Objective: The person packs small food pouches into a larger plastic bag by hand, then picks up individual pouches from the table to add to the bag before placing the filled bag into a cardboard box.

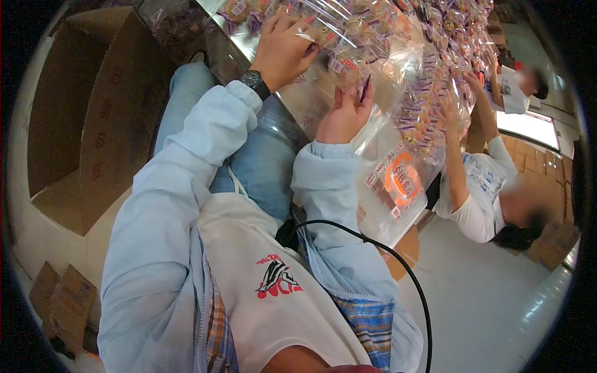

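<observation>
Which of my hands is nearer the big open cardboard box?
Left. The left hand is right of the big cardboard box in the picture; the right hand, holding a wrapped item, is farther off on that same side.

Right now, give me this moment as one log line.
Left hand: touching clear plastic | right hand: pinching wrapped snack | co-worker's hand: at snack pile | open cardboard box: wearer's left

Clear packet [346, 74], red-printed, purple-edged, pinched in right fingers [368, 97].
</observation>
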Action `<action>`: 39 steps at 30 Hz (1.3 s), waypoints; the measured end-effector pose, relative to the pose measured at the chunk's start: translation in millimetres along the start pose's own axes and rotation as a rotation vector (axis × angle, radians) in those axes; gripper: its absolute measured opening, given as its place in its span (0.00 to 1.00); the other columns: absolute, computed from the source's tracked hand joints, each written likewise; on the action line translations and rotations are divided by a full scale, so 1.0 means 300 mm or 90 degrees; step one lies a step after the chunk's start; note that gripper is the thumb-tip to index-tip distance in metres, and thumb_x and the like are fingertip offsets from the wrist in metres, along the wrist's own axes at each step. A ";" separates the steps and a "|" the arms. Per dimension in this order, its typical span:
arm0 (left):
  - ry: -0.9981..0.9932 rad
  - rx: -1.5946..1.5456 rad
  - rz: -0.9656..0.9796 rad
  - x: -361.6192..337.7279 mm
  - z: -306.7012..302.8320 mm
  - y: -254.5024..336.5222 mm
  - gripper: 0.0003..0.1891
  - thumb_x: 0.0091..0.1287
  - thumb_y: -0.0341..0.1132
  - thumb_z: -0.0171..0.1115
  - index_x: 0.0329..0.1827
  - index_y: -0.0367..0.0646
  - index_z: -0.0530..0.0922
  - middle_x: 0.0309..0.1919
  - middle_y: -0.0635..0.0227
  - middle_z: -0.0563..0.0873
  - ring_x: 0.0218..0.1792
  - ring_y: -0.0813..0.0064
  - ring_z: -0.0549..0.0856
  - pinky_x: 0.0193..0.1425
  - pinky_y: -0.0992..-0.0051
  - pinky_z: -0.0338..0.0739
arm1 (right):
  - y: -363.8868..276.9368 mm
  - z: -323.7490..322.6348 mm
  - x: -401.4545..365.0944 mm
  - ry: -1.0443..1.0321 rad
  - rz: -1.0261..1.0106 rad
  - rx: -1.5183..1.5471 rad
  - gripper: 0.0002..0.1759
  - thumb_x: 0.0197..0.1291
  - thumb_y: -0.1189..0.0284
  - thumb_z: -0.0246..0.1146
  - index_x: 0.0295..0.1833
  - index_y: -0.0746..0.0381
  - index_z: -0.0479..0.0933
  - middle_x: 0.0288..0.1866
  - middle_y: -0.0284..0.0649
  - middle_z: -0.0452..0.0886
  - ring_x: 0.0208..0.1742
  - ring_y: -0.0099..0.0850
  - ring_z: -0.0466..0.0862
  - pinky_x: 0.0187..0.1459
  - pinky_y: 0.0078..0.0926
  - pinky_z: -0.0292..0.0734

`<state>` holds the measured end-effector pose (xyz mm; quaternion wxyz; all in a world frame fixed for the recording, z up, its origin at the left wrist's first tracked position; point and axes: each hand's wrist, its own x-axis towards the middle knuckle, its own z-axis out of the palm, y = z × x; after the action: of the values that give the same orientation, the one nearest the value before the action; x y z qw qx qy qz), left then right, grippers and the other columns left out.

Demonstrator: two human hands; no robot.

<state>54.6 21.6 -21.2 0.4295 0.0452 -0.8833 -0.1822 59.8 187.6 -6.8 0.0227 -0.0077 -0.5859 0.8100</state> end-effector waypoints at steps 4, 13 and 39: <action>-0.050 0.019 -0.028 -0.010 0.008 0.007 0.15 0.57 0.39 0.74 0.48 0.54 0.85 0.47 0.72 0.88 0.58 0.64 0.82 0.72 0.54 0.67 | 0.017 -0.027 -0.030 -0.045 0.015 -0.015 0.23 0.78 0.78 0.56 0.75 0.65 0.64 0.72 0.46 0.74 0.68 0.34 0.79 0.66 0.32 0.78; -0.064 -0.038 -0.022 -0.025 0.013 0.030 0.28 0.47 0.30 0.75 0.56 0.55 0.84 0.56 0.75 0.86 0.62 0.64 0.80 0.81 0.52 0.60 | 0.110 0.104 0.079 -0.006 0.017 0.032 0.24 0.73 0.79 0.61 0.72 0.64 0.67 0.64 0.47 0.77 0.64 0.35 0.80 0.65 0.36 0.79; -0.117 0.022 0.170 -0.049 -0.014 -0.012 0.30 0.68 0.48 0.68 0.75 0.61 0.76 0.65 0.75 0.84 0.72 0.67 0.76 0.86 0.39 0.41 | 0.049 0.069 0.188 -0.113 -0.334 -0.842 0.34 0.54 0.73 0.75 0.69 0.56 0.79 0.66 0.54 0.71 0.68 0.52 0.76 0.68 0.44 0.77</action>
<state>67.0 20.6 -31.0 0.3662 -0.0817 -0.9202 -0.1115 2.4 166.0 -13.5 0.1594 0.1871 -0.9364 0.2505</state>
